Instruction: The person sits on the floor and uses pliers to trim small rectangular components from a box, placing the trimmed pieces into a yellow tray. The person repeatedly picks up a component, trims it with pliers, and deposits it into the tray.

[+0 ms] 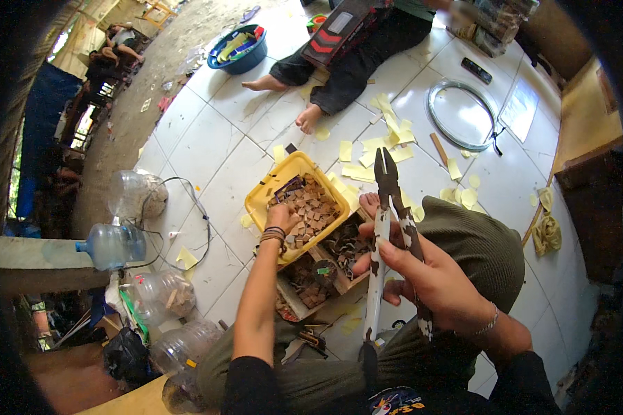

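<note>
My right hand [444, 282] is wrapped round a pair of long pliers [388, 185], its dark jaws pointing away from me and slightly parted. White coating is flaking off the pliers' handles. Nothing shows between the jaws. My left hand [282, 218] reaches into a yellow plastic basin [262, 181] and rests among many small brown square pieces [320, 207]. Its fingers are curled in, and what they may hold is hidden. Under the basin's near side stands a wooden box [336, 274] with compartments of similar scraps.
Yellow paper scraps [356, 171] lie over the white tiles. A wire coil [430, 111] and a dark remote [476, 70] are at the far right. Another person's feet [310, 119] are ahead, near a blue tub [246, 63]. Large clear bottles [118, 247] stand at left.
</note>
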{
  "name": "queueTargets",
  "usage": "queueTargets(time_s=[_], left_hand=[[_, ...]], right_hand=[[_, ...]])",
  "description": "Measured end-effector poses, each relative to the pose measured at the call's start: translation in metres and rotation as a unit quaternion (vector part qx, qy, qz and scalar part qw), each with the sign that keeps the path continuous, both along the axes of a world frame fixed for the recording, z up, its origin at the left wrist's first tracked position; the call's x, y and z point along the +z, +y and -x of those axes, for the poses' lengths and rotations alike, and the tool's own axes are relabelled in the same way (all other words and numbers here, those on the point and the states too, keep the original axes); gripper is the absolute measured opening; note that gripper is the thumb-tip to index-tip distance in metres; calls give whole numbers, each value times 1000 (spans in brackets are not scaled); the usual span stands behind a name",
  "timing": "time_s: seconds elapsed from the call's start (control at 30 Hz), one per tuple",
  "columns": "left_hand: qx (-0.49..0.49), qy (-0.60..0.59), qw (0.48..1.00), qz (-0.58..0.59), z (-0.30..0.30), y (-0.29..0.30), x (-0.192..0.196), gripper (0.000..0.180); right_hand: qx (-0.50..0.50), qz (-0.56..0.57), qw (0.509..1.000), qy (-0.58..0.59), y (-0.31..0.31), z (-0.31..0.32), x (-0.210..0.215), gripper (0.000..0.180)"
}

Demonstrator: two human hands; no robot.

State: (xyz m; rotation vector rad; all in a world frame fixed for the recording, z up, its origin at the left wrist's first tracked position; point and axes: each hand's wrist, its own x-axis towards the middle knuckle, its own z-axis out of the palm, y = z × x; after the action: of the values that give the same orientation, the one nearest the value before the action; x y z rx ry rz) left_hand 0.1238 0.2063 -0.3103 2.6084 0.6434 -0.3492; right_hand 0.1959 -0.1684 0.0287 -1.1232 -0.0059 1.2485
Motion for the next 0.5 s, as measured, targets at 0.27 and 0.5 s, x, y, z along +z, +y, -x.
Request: queueTargets(time_s=[0.27,0.5], left_hand=[[8,-241,968,67,25,-26,265,37],[120,-332,898,262,104,-145,364,33]], right_hand=[[100,48,945,-309,2,11,-43,44],[86,24,747,-659,1,23,-57,62]])
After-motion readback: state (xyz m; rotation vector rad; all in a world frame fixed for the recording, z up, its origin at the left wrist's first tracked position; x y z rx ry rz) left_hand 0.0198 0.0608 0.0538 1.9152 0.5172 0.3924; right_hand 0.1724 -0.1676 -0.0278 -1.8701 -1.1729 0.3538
